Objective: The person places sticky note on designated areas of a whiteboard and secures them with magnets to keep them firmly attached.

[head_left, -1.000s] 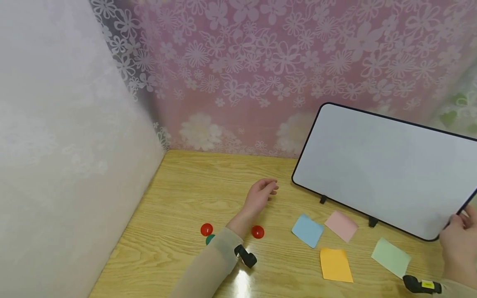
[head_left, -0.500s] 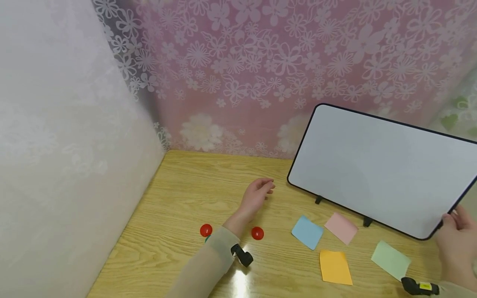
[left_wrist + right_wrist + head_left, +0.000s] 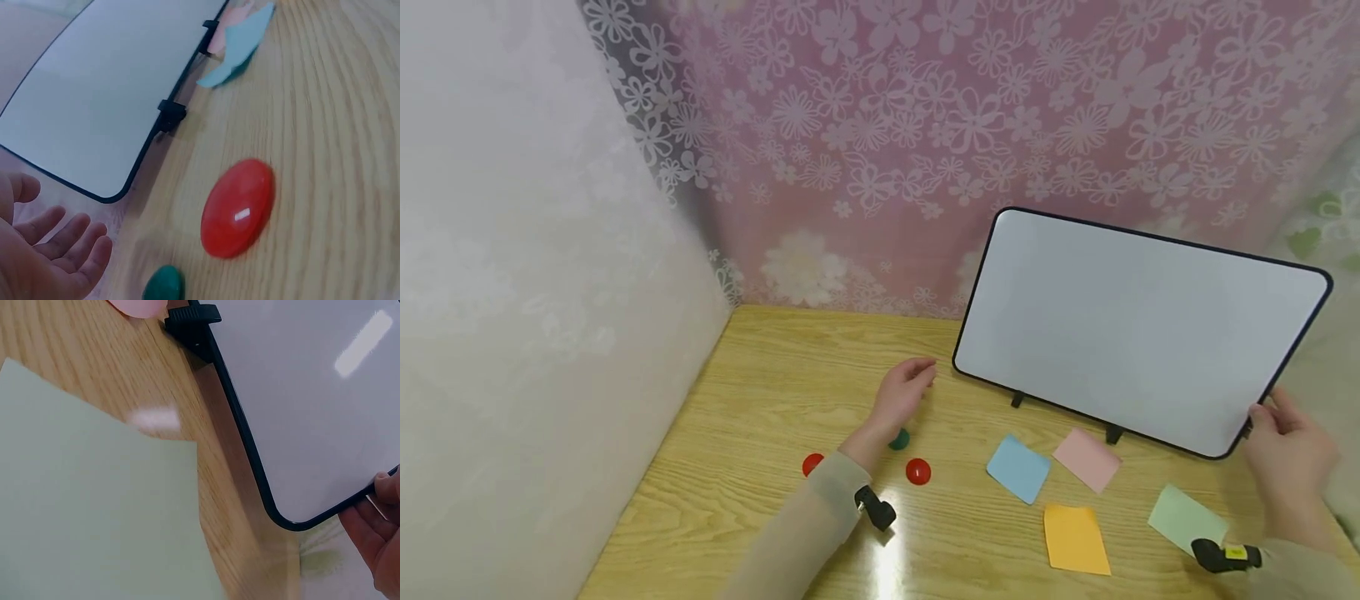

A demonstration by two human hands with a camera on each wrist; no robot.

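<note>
Right hand (image 3: pixel 1285 454) gripping the lower right corner of the whiteboard (image 3: pixel 1138 325), which stands on its two black feet toward the back right of the worktop (image 3: pixel 760 433). Left hand (image 3: pixel 901 398) relaxed and open, holding nothing, just beyond the green magnet (image 3: pixel 898 439) and two red magnets (image 3: pixel 917 472). Best to slide the board slowly, feet flat on the wood, clear of the blue note (image 3: pixel 1018 468), pink note (image 3: pixel 1086 460), orange note (image 3: pixel 1075 538) and pale green note (image 3: pixel 1186 518). Compared with a second ago: board shifted left and turned squarer to the view, right hand moved with it, left hand drawn slightly back, green magnet now uncovered.
</note>
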